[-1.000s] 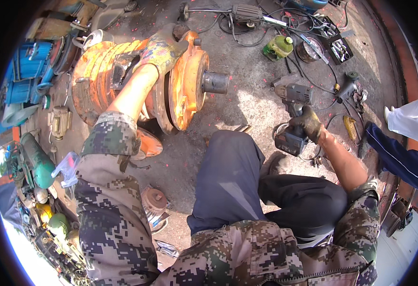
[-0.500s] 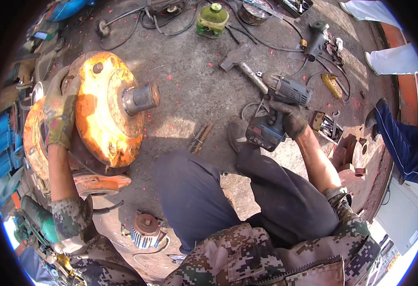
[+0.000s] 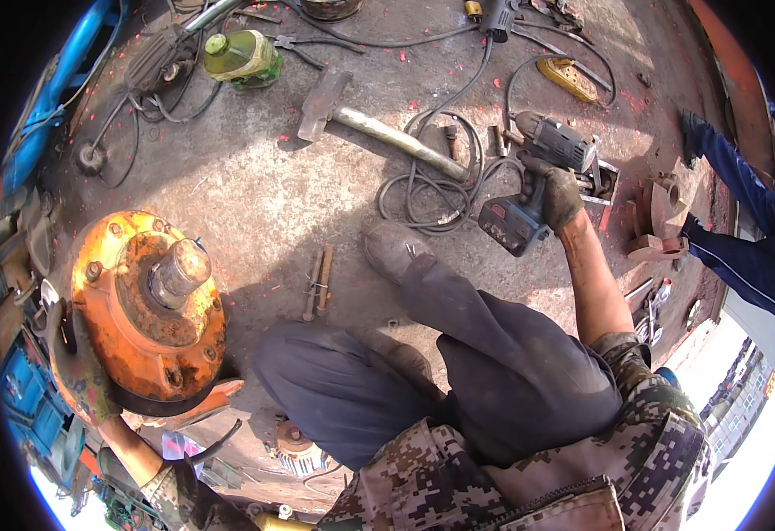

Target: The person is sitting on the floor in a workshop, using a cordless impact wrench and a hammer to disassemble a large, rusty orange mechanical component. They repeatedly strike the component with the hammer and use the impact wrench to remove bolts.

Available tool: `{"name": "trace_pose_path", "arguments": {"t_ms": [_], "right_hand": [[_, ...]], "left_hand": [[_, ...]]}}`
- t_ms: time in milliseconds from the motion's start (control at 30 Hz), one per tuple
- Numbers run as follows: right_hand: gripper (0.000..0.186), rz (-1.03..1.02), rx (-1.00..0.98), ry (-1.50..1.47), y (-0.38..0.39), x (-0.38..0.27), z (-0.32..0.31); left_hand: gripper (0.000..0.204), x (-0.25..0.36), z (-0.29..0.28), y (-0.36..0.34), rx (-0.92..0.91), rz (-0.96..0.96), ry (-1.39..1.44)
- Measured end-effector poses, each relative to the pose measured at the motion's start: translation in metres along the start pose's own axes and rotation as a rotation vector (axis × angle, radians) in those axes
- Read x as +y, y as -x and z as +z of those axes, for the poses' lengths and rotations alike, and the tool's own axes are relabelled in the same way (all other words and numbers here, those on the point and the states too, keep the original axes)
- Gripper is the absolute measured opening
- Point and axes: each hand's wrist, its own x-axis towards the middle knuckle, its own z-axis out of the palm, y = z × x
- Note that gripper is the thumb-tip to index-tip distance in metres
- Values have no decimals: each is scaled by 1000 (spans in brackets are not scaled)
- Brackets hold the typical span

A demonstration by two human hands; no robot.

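Observation:
My left hand (image 3: 87, 376), in a stained work glove, is at the left rim of an orange flanged housing (image 3: 104, 305). Its fingers curve along the edge, and their tips are partly hidden. From the housing's rusty face a thick shaft (image 3: 180, 274) sticks up, with bolt heads around it. In my gloved right hand (image 3: 562, 196) is a cordless impact wrench (image 3: 557, 142), gripped by the handle above its battery (image 3: 511, 223). The wrench's nose points left, off to the right of my knee and touching no part of the housing.
A sledgehammer (image 3: 396, 142) lies ahead beside a coiled cable (image 3: 386, 199). Two long bolts (image 3: 318, 283) lie before my knees. Farther off are a green jug (image 3: 246, 60) and a yellow power strip (image 3: 569, 80). A rusty bracket (image 3: 657, 221) and another person's legs (image 3: 737, 261) are at right.
My view has swung, so the floor things appear farther left. The housing shows lower, with its shaft pointing more upward. The impact wrench stays in my right hand; my left hand stays on the housing.

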Motion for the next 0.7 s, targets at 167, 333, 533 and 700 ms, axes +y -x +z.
{"name": "trace_pose_path", "arguments": {"t_ms": [167, 333, 533, 700], "right_hand": [[9, 57, 123, -58, -11, 13, -39], [15, 114, -16, -7, -13, 33, -30], [39, -7, -335, 269, 1, -6, 36], [37, -75, -566, 519, -6, -13, 111]], "left_hand": [[41, 84, 17, 40, 103, 244, -76], [30, 132, 72, 75, -58, 430, 334], [22, 133, 115, 72, -659, 336, 451], [32, 81, 170, 125, -1015, 74, 303]]}}
